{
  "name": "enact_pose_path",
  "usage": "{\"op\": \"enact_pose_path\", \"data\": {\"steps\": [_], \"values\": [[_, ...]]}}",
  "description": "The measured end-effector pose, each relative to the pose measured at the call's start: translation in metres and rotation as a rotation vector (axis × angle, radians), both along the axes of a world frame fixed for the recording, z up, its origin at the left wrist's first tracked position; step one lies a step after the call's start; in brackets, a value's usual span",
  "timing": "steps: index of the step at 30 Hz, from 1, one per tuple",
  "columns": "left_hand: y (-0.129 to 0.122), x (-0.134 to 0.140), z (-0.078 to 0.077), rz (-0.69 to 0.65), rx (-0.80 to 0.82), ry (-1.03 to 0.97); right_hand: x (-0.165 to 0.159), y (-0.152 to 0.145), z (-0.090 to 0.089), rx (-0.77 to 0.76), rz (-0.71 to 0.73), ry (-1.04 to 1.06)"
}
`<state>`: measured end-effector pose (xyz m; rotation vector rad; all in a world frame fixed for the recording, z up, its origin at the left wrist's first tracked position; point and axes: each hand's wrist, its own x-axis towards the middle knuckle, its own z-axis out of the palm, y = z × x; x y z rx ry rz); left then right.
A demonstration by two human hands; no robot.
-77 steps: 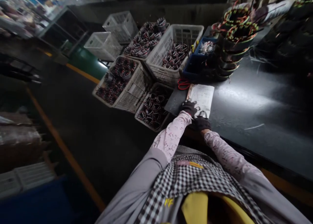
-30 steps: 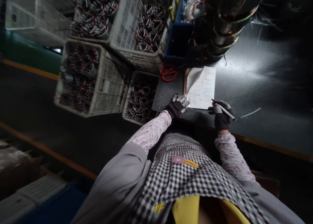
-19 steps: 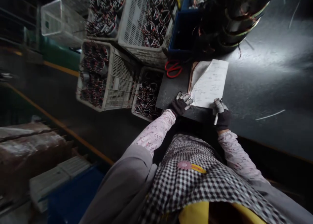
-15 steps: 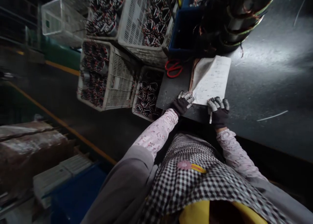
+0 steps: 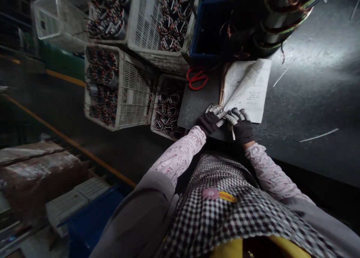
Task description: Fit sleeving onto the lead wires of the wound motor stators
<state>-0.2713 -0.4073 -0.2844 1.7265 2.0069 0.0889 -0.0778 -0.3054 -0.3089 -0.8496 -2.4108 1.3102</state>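
Observation:
An open notebook [image 5: 254, 96] with handwritten pages lies on the dark worktop, one page curled up from the left side. My left hand [image 5: 210, 119], in a dark glove with wrapped fingertips, has its fingers bent over the notebook's lower left corner. Close beside it, almost touching, my right hand [image 5: 240, 126] is at the lower edge with fingers bent over the pages. A thin white pen-like stick [image 5: 233, 133] sticks out below the right hand's thumb side; its other end is hidden. Red-handled scissors [image 5: 197, 78] lie left of the notebook.
Plastic crates [image 5: 135, 96] of wired ring-shaped parts stand to the left. A blue bin [image 5: 208, 33] is behind the scissors, beside a stack of dark cylinders [image 5: 277, 23] with wires. A white strip [image 5: 319, 135] lies on the worktop [image 5: 309, 96] at right.
My right hand has moved left along the notebook's lower edge, close to my left hand, with the white stick. The curled page stands further right. The view has shifted slightly.

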Motion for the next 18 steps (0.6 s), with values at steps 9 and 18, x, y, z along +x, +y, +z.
{"op": "enact_pose_path", "data": {"steps": [9, 18], "values": [[0.0046, -0.0008, 0.0028, 0.05, 0.025, 0.039, -0.0032, 0.0006, -0.0014, 0.039, -0.055, 0.003], [0.009, 0.0011, -0.0008, 0.093, -0.004, 0.075, -0.0003, -0.0022, 0.0, -0.089, -0.198, 0.072]]}}
